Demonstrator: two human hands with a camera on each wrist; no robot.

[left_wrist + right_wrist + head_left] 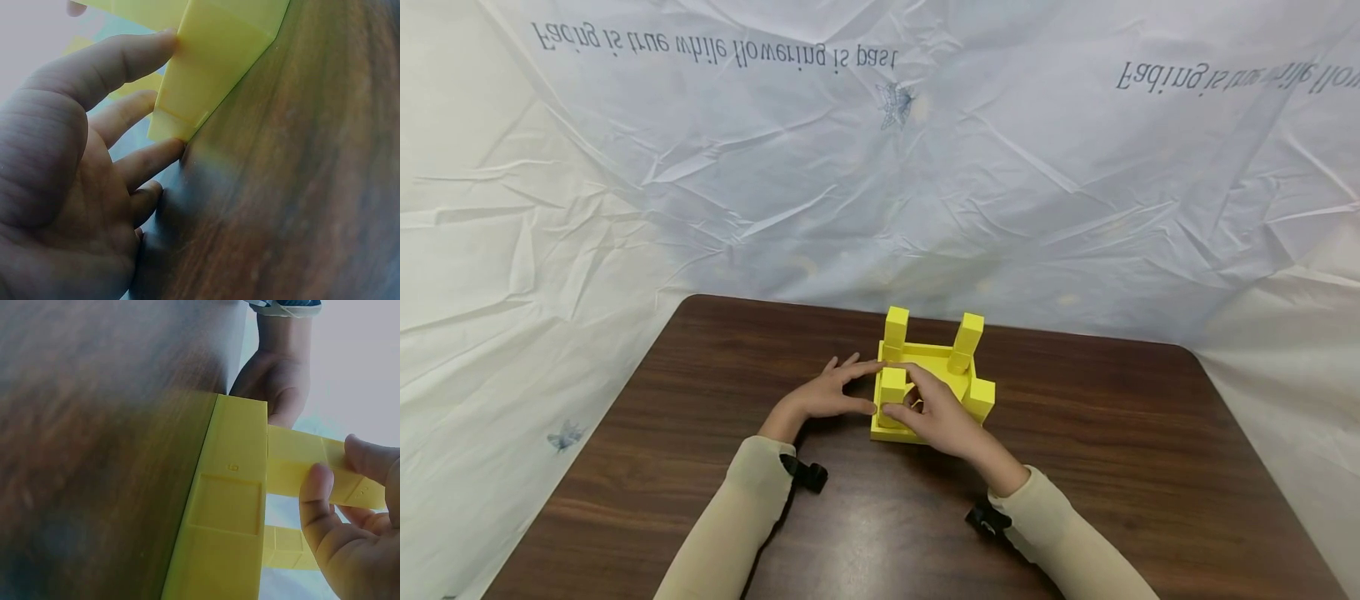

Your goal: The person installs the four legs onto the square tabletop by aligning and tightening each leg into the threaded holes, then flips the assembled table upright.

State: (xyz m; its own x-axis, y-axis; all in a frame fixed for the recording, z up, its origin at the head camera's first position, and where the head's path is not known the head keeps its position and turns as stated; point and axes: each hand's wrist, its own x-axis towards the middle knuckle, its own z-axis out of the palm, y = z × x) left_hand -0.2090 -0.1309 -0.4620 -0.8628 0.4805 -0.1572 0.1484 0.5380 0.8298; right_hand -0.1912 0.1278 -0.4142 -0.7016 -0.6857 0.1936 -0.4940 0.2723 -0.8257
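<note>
A yellow square base (897, 435) with a raised rim lies on the table, and several upright yellow legs stand at its corners. My right hand (943, 417) pinches the near-left leg (893, 380) between thumb and fingers. That leg (297, 447) meets the base in the right wrist view, where the base's outer wall (231, 500) shows a recessed rectangle. At the left side of the base rests my left hand (827, 396), fingers extended. In the left wrist view its thumb and fingertips touch the yellow wall (219, 56).
The dark wood-grain table (1075, 483) has rounded far corners. Wrinkled white sheeting (865, 167) with printed words hangs behind it and at both sides. Black straps with small devices sit on both wrists. Other legs, such as the far-right leg (968, 335), stick up beyond my right hand.
</note>
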